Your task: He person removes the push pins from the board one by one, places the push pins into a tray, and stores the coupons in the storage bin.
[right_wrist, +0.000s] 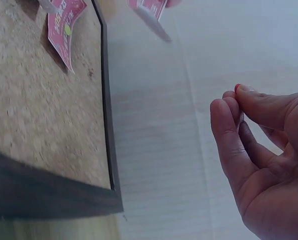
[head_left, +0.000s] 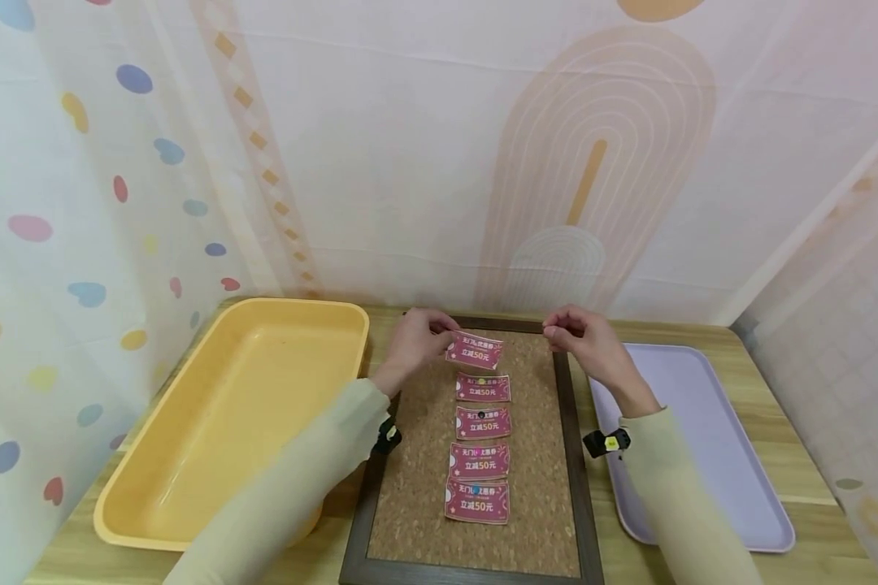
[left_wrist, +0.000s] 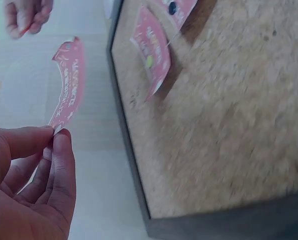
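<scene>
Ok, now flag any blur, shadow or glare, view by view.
Head view: fairly even light, a faint sheen on the yellow tray; left wrist view: the right hand blurred in the background, a curled coupon casting shadow on the cork board; right wrist view: the held coupon blurred and cut off at the top, the pale background hazy.
</scene>
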### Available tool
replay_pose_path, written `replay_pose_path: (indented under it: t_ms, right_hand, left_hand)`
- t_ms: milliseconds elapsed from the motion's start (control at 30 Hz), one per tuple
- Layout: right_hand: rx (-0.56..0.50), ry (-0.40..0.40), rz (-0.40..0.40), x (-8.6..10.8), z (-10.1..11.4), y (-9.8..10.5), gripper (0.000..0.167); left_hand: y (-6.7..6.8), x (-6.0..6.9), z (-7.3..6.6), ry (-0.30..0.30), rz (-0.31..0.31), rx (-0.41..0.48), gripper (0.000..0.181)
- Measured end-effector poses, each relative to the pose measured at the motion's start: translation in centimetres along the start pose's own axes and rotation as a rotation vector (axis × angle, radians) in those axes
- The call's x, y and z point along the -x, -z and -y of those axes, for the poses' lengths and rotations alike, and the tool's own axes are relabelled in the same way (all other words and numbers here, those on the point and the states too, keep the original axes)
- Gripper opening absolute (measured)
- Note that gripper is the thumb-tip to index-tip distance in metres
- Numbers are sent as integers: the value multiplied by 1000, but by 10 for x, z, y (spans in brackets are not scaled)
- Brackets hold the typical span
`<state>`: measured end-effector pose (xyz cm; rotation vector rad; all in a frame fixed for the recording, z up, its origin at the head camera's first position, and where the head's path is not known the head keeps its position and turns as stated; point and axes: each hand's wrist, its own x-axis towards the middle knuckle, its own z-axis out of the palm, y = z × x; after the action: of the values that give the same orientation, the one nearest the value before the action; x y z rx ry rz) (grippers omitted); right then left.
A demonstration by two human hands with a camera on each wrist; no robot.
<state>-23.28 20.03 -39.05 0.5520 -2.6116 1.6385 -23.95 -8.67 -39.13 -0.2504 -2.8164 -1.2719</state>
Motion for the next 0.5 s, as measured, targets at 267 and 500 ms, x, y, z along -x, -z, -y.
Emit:
replay_pose_path:
  t_ms: [267,500]
  right_hand:
    - [48,1,-30,21,-1,25,18]
    - [102,16,-82,33,-9,42,13]
  left_hand:
    - [29,8,3,1,14,72,13]
    - [50,15,14,-11,3,74,14]
